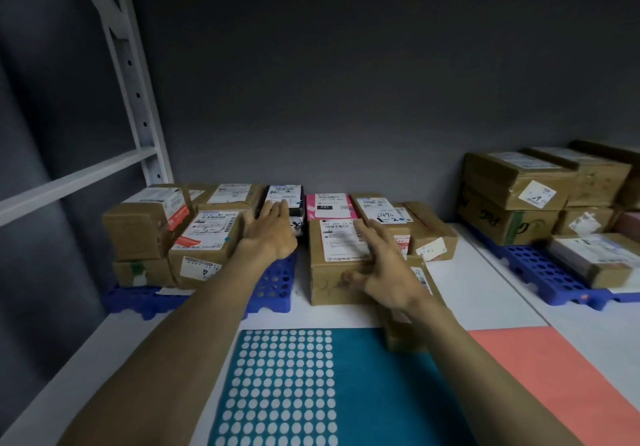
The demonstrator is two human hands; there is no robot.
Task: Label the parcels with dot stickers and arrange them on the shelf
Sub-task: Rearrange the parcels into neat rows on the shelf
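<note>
- Both hands are out over the shelf [450, 310], so I judge the arranging step is in hand, not the sticking.
- My left hand [268, 229] has its grip open, fingers straight, reaching toward the black parcel [285, 194] at the back row; I cannot tell whether the fingertips touch it.
- My right hand [384, 269] also has an open grip, fingers spread and lying on the top of the brown box [332, 265], thumb at its front face. Nothing is pinched or held.
- Next move, as I read it: close both grips on one parcel, or push the brown box back and left to square it with the row. It stands off the blue tray [273, 289], directly on the shelf.
- Sticker sheet [284, 386], teal with many white dots, lies flat at the near edge under my forearms; a pink sheet [554, 376] lies just beside it on the right.
- A small box [405, 334] sits under my right wrist, touching the sheet's far corner; it could get knocked.
- Pink parcel [330, 205] sits behind the brown box, boxes crowd the left tray, and a second stack [512, 199] stands well apart on the right.
- White shelf post [135, 92] rises at the left.
</note>
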